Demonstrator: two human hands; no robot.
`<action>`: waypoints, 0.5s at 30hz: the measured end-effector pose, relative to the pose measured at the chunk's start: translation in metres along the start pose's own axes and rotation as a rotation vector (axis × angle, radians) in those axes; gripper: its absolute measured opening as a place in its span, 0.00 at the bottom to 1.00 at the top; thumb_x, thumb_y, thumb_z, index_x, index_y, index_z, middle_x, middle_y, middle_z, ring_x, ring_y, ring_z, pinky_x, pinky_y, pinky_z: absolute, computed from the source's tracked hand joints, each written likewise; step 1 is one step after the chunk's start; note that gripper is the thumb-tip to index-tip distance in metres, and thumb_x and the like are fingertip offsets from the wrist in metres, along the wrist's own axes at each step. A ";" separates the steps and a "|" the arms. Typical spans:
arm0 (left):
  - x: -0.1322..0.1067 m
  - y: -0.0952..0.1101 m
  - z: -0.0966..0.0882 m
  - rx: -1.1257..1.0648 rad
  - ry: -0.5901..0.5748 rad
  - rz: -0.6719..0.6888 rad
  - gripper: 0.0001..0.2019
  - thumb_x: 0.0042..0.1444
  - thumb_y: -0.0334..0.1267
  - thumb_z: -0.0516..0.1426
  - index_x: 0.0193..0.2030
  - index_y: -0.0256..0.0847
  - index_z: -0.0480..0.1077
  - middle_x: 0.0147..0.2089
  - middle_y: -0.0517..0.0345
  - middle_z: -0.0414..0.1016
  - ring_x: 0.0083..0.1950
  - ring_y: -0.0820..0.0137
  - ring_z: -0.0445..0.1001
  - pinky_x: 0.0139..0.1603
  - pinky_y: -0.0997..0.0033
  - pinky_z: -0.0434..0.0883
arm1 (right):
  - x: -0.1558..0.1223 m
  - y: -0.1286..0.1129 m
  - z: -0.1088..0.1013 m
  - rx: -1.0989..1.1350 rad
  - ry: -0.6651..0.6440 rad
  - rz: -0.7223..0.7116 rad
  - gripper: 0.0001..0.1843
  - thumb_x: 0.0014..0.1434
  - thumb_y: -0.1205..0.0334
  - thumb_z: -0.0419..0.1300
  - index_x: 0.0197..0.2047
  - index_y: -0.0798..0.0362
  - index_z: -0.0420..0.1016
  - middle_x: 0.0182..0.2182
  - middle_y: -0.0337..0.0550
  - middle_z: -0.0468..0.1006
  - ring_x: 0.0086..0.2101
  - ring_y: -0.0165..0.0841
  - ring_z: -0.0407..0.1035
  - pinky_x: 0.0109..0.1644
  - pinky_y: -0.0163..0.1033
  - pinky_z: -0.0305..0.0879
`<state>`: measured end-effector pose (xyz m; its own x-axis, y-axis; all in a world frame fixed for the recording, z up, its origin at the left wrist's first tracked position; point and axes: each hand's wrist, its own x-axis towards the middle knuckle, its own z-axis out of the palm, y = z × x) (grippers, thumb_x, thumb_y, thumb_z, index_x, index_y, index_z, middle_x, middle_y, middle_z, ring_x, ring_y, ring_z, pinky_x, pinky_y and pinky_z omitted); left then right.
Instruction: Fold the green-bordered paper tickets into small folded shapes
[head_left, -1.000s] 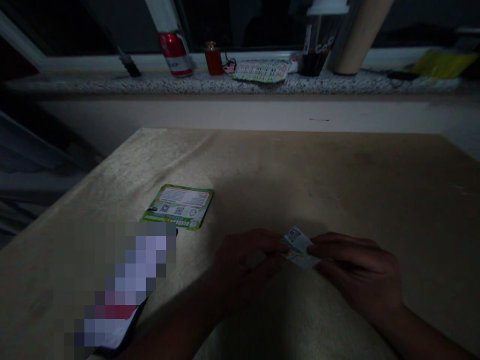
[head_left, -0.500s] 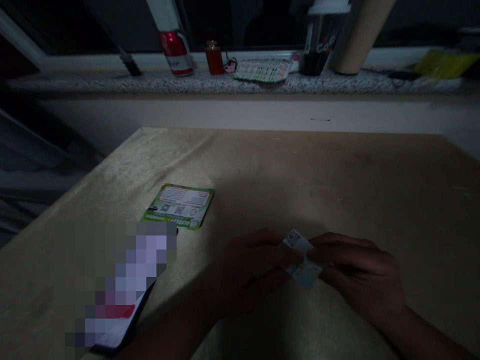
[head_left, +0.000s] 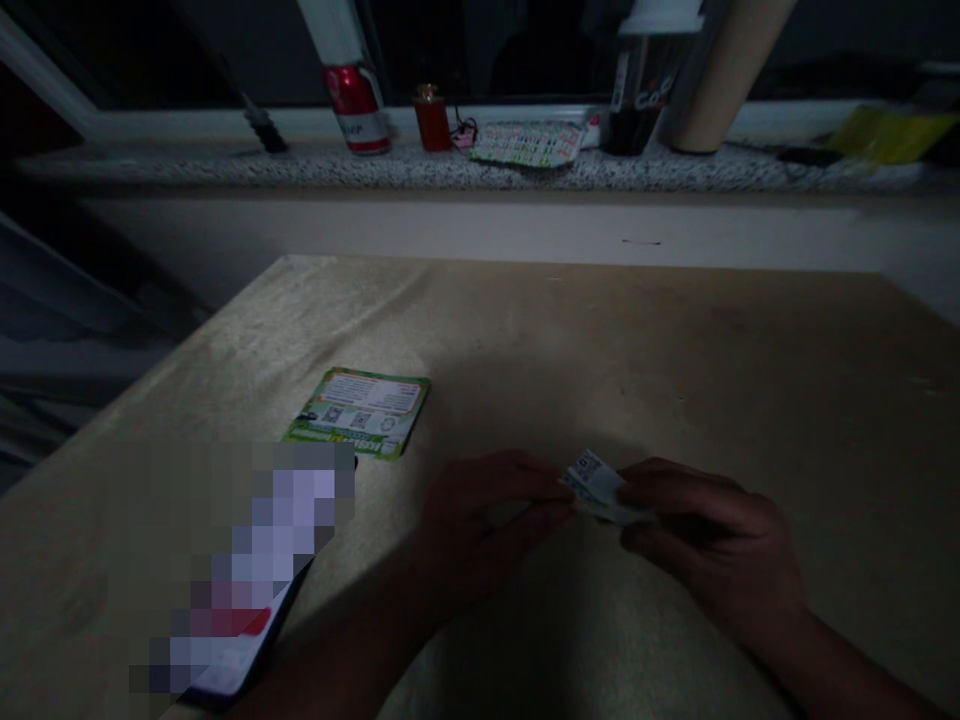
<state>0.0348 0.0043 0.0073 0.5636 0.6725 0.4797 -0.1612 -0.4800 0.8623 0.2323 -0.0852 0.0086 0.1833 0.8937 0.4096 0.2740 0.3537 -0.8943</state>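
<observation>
Printed paper (head_left: 595, 482) between left grip (head_left: 459, 525), right grip (head_left: 735, 545) (touching both).

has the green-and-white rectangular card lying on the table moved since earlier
No; the card keeps its place against the beige tabletop's back-left corner.

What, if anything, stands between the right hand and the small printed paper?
Nothing visible does: the right hand touches the small printed paper directly. The left hand is at the paper's opposite side.
</observation>
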 end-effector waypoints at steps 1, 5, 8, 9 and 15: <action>-0.001 0.000 0.001 -0.007 0.019 -0.011 0.07 0.55 0.26 0.65 0.39 0.40 0.81 0.37 0.53 0.85 0.36 0.69 0.83 0.38 0.73 0.79 | 0.000 0.000 0.000 0.006 -0.004 0.004 0.15 0.52 0.72 0.72 0.40 0.43 0.86 0.33 0.40 0.87 0.32 0.34 0.82 0.34 0.33 0.80; -0.006 -0.002 0.010 -0.082 0.137 -0.117 0.06 0.54 0.27 0.66 0.37 0.41 0.82 0.36 0.54 0.85 0.34 0.69 0.83 0.35 0.73 0.78 | -0.002 0.000 0.003 0.039 -0.024 0.032 0.13 0.57 0.73 0.67 0.39 0.44 0.86 0.33 0.40 0.86 0.32 0.32 0.80 0.34 0.32 0.78; -0.010 -0.002 0.017 -0.116 0.193 -0.226 0.04 0.55 0.30 0.65 0.36 0.41 0.82 0.37 0.54 0.84 0.36 0.69 0.82 0.36 0.73 0.78 | -0.003 0.000 0.008 0.048 0.036 0.070 0.11 0.57 0.72 0.67 0.37 0.45 0.86 0.32 0.38 0.86 0.31 0.30 0.80 0.34 0.30 0.77; -0.011 -0.002 0.020 -0.112 0.201 -0.247 0.03 0.56 0.30 0.65 0.36 0.41 0.82 0.37 0.54 0.84 0.36 0.69 0.82 0.36 0.73 0.78 | -0.004 0.000 0.009 0.051 0.068 0.085 0.11 0.57 0.72 0.67 0.36 0.45 0.86 0.32 0.38 0.86 0.32 0.30 0.80 0.34 0.29 0.76; -0.016 -0.006 0.031 -0.107 0.277 -0.348 0.07 0.57 0.32 0.62 0.27 0.39 0.73 0.34 0.56 0.80 0.33 0.72 0.78 0.34 0.74 0.75 | -0.010 0.010 0.021 0.202 0.144 0.265 0.07 0.58 0.67 0.68 0.31 0.46 0.85 0.28 0.36 0.85 0.29 0.27 0.79 0.33 0.26 0.75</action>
<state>0.0523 -0.0211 -0.0104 0.3639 0.9156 0.1709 -0.0909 -0.1477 0.9848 0.2138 -0.0845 -0.0082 0.3581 0.9185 0.1675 0.0096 0.1757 -0.9844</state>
